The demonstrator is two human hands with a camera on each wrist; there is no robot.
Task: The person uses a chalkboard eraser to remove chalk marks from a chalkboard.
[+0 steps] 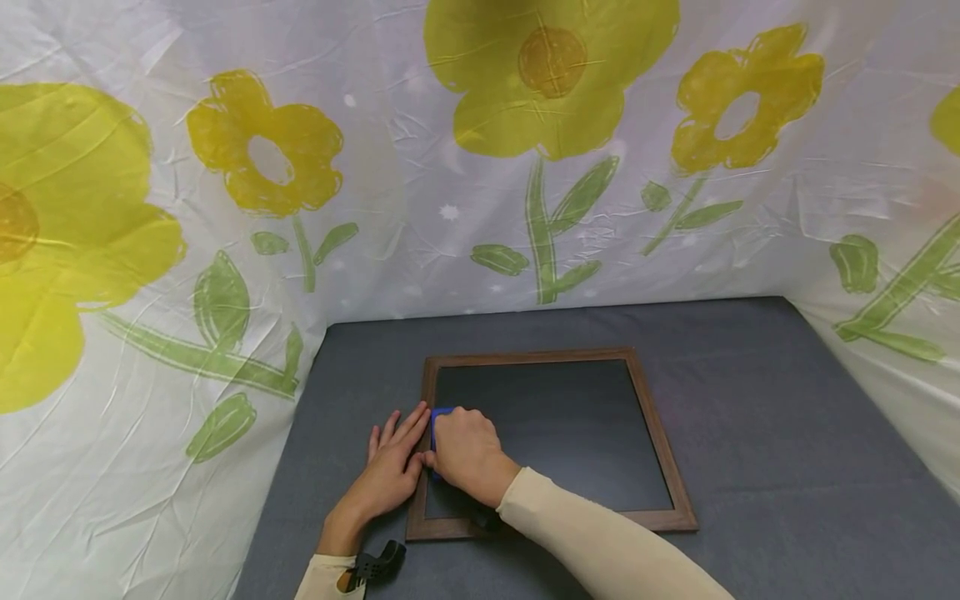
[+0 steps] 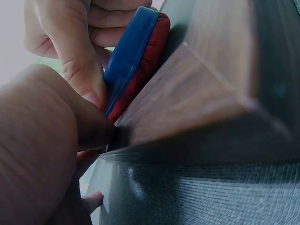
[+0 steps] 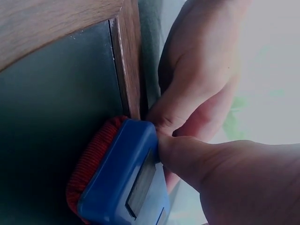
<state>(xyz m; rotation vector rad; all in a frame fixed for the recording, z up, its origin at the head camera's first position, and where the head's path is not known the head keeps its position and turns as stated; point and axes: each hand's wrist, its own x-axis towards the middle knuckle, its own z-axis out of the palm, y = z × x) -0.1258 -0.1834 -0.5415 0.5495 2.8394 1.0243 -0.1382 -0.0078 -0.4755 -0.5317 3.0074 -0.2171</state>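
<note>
A chalkboard (image 1: 555, 433) with a brown wooden frame (image 1: 660, 442) lies on a grey cloth. My right hand (image 1: 468, 454) grips a blue eraser (image 3: 124, 173) with a red fabric pad (image 3: 93, 159), at the board's left side. The eraser is tilted there, its pad side toward the board and the frame's inner edge. My left hand (image 1: 390, 471) lies along the outside of the left frame bar, fingers straight, thumb close by the right hand. In the left wrist view the eraser (image 2: 131, 51) shows just above the frame corner (image 2: 187, 89).
The grey cloth-covered table (image 1: 772, 417) extends around the board. A white curtain with yellow flowers (image 1: 405, 208) hangs behind and along both sides. On the left wrist is a black strapped device (image 1: 378, 564); part of another dark one (image 1: 483, 518) shows beneath the right wrist.
</note>
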